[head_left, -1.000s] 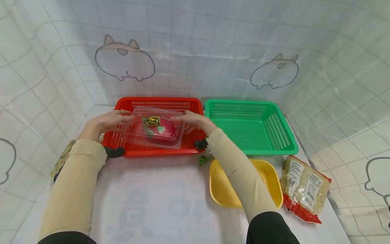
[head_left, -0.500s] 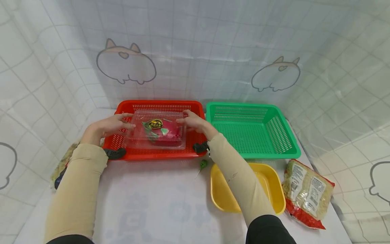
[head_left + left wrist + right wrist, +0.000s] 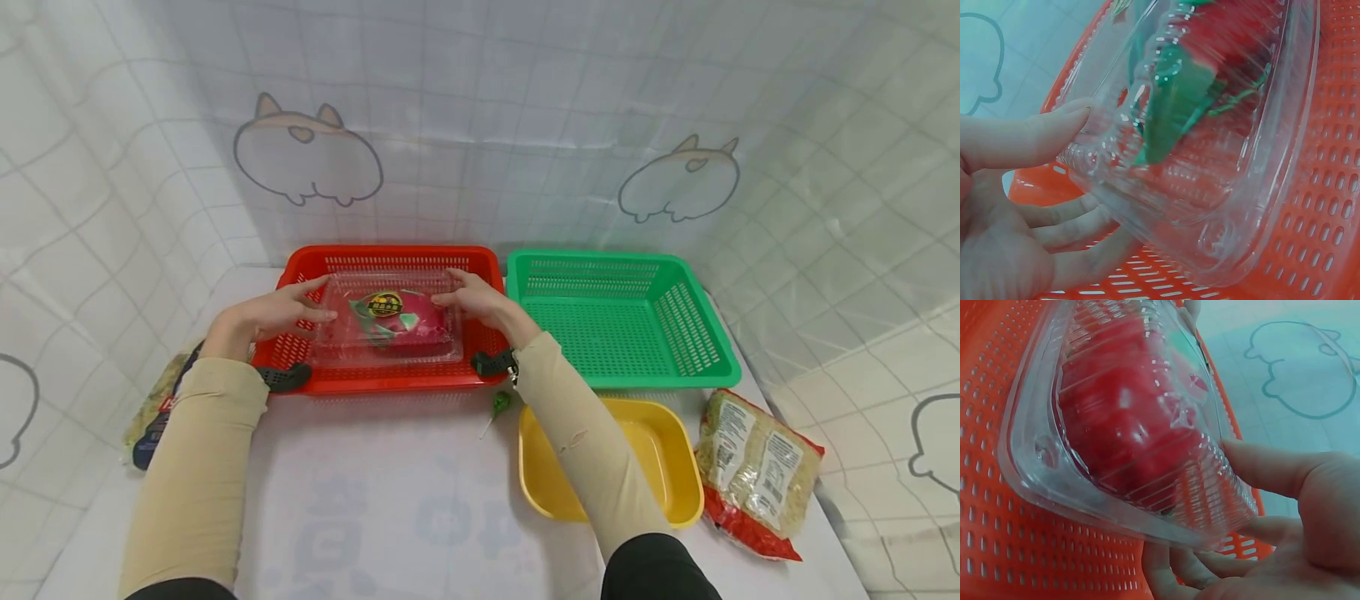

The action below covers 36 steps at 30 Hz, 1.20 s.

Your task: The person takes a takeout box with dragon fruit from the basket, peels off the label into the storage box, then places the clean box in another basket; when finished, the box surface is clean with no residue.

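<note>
A clear plastic clamshell box (image 3: 386,346) with a pink-and-green dragon fruit (image 3: 420,317) inside is in the red basket (image 3: 397,385). A round black-and-yellow label (image 3: 386,304) is on its lid. My left hand (image 3: 273,317) holds the box's left end; in the left wrist view the thumb (image 3: 1041,134) is at the side and the fingers reach under the rim. At the right end my right hand (image 3: 483,302) grips it, its thumb (image 3: 1266,465) against the wall and fingers below the rim. Whether the box touches the basket floor I cannot tell.
A green basket (image 3: 611,379) stands right of the red one. In front are a yellow tub (image 3: 536,492) and a small green item with a thin stem (image 3: 500,403). A noodle-like bag (image 3: 757,471) lies far right; another package (image 3: 161,412) sits partly behind my left arm.
The box was tilted a second ago and now lies straighter, slightly further right in the red basket. Both hands stay at its ends. The head view has shifted slightly.
</note>
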Motion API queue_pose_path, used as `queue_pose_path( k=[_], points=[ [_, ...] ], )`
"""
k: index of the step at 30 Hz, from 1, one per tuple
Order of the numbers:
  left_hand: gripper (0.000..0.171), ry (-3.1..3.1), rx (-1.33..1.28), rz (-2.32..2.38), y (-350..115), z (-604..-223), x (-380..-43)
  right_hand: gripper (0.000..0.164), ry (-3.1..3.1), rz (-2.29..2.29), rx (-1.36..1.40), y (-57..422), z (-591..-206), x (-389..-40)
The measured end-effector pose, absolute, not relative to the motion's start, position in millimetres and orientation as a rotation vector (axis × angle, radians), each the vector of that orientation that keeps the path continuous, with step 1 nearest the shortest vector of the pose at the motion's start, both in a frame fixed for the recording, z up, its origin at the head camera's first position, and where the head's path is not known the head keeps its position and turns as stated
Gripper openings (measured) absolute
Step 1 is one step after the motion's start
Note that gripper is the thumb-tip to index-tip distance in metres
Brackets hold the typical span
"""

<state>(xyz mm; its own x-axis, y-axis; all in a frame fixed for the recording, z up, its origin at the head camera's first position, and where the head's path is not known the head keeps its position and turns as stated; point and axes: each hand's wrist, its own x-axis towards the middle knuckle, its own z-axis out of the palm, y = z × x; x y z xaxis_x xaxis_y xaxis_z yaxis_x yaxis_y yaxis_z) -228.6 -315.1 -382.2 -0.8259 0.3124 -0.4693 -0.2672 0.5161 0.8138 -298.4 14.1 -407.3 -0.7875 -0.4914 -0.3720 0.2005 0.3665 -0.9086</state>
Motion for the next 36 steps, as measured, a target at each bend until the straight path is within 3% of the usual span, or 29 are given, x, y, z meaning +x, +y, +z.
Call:
queue_pose_path(
  k=[10, 36],
  points=[
    [0.096, 2.216, -0.004, 1.26, -312.7, -381.7, -230.4, 0.085, 2.086, -1.358, -0.3, 13.8, -406.1, -294.3],
    [0.09, 2.204, -0.019, 1.313, -311.6, -378.9, -227.6, 0.086, 2.133, -1.332, -0.331, 13.1, -403.8, -291.1]
  ],
)
